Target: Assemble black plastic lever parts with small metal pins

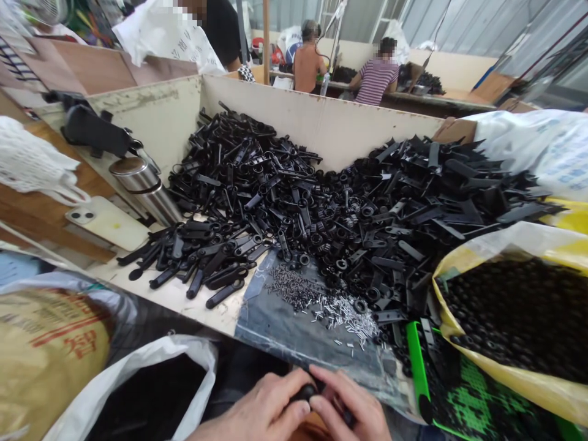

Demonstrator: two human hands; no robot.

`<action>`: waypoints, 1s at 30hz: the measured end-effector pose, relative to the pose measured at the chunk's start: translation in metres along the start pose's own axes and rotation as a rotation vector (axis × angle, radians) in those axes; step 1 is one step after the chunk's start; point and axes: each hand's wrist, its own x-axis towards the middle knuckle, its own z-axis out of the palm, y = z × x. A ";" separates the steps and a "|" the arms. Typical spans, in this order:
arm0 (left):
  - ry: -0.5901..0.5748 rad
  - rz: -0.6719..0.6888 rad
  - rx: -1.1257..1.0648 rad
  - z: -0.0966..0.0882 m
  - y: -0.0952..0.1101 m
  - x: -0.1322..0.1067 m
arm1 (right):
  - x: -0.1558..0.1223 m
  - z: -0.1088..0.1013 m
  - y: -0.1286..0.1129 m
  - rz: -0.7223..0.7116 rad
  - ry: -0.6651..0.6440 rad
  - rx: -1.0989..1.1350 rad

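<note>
Head view, lower edge: left hand [261, 409] curled closed around a small black plastic part [304, 392], right hand [353, 404] pinching it from the other side. Risk: a fumble could drop it; a careless wrist could scatter the loose metal pins [344, 315] on the dark plastic sheet [271, 324].
</note>
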 end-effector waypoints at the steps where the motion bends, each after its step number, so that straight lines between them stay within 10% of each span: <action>1: 0.010 -0.017 -0.008 0.001 -0.002 0.000 | -0.002 0.002 0.001 0.024 0.001 0.000; 6: 0.223 -0.057 -0.452 0.008 -0.008 0.016 | 0.024 0.005 -0.004 -0.065 0.010 0.009; 11: -0.095 -0.166 -1.090 -0.001 -0.006 0.017 | 0.051 -0.007 -0.009 -0.183 -0.060 0.030; 18: 0.278 0.005 -0.660 0.001 -0.017 0.034 | 0.050 0.004 -0.003 0.335 -0.085 0.358; 22: 0.214 0.025 -0.704 0.008 -0.017 0.040 | 0.047 0.019 0.010 0.567 -0.030 0.513; 30: 0.167 -0.084 -0.804 0.005 -0.005 0.032 | 0.051 0.017 0.009 0.587 -0.030 0.537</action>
